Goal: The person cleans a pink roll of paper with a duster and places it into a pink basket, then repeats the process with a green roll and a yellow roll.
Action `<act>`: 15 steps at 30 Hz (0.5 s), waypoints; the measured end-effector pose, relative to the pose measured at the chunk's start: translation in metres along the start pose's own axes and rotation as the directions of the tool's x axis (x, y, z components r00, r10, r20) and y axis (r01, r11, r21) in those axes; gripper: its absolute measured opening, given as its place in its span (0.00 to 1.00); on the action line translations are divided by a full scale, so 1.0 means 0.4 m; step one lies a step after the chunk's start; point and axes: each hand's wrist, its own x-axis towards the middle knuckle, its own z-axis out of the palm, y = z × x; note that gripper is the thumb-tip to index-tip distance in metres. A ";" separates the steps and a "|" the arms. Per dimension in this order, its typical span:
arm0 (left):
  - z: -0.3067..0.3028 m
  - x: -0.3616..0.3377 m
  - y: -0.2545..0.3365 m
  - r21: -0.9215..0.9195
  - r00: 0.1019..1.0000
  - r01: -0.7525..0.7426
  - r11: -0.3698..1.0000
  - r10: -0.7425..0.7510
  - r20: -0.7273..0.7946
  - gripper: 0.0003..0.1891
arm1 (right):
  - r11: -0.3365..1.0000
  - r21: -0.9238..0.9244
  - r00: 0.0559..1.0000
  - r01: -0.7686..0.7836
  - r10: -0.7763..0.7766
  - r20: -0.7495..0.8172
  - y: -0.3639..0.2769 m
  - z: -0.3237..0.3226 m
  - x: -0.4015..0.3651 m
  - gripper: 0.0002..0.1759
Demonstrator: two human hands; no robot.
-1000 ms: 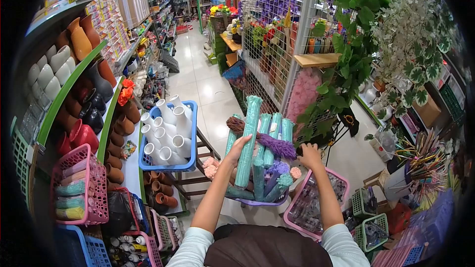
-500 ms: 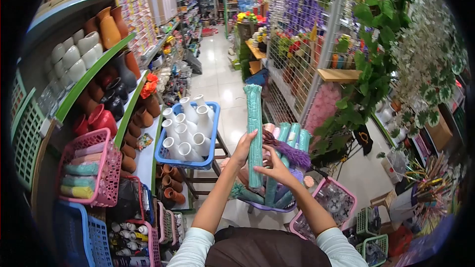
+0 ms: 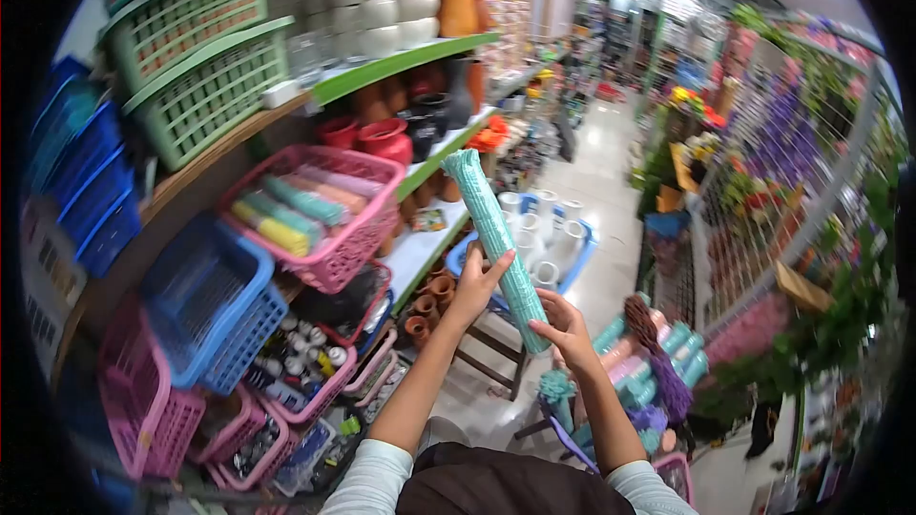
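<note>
A long teal roll (image 3: 493, 229) with a crinkled, shiny surface is held tilted in front of me, its top leaning left. My left hand (image 3: 478, 286) is closed around its middle from the left, thumb across the front. At the lower end, my right hand (image 3: 565, 326) grips from the right with its thumb on the front. Similar teal and pink rolls (image 3: 676, 348) fill a basket at the lower right, with a purple fringed bundle (image 3: 672, 383) on top. To the left, a pink basket (image 3: 348, 246) holds teal, yellow and pale pink rolls.
White vases (image 3: 569, 240) stand in a blue basket (image 3: 584, 262) on a stool behind the roll. Shelves (image 3: 405, 65) of pots line the left. An empty blue basket (image 3: 205, 286) sits at lower left. A wire rack (image 3: 763, 200) with artificial flowers borders the aisle.
My view has turned left, and the roll and both hands now point toward the left shelves. The roll has gone from nearly upright to leaning left, still in both hands.
</note>
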 end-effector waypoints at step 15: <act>-0.528 0.015 0.278 0.839 0.929 0.209 0.503 0.166 -0.331 0.33 | 0.906 -0.269 0.885 0.328 -0.195 0.422 -0.030 0.436 0.622 0.24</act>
